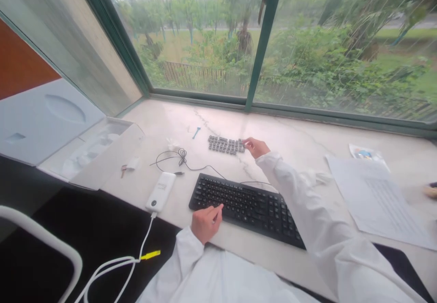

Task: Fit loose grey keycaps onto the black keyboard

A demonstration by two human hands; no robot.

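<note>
Several small grey pieces (225, 145), keycap-like in size, lie in close rows on the pale stone counter (170, 125). At the right end of these rows is my right hand (257, 147), with thumb and fingers pinched at an end piece; the fingers partly hide it. A black keyboard (252, 205) lies at a slant nearer to me. My left hand (206, 223) rests at its lower left edge, fingers curled and thumb and index fingertip together over the bottom keys. Whatever that pinch holds, if anything, is too small to make out. My right forearm covers part of the keyboard's right side.
A small blue tool (196, 132) lies behind a coiled black cable (182, 156). At left are a white power bank (162, 192) with a cable and an open white box (99, 157). Printed paper (375, 198) and a small packet (367, 152) lie right. A window borders the counter's back.
</note>
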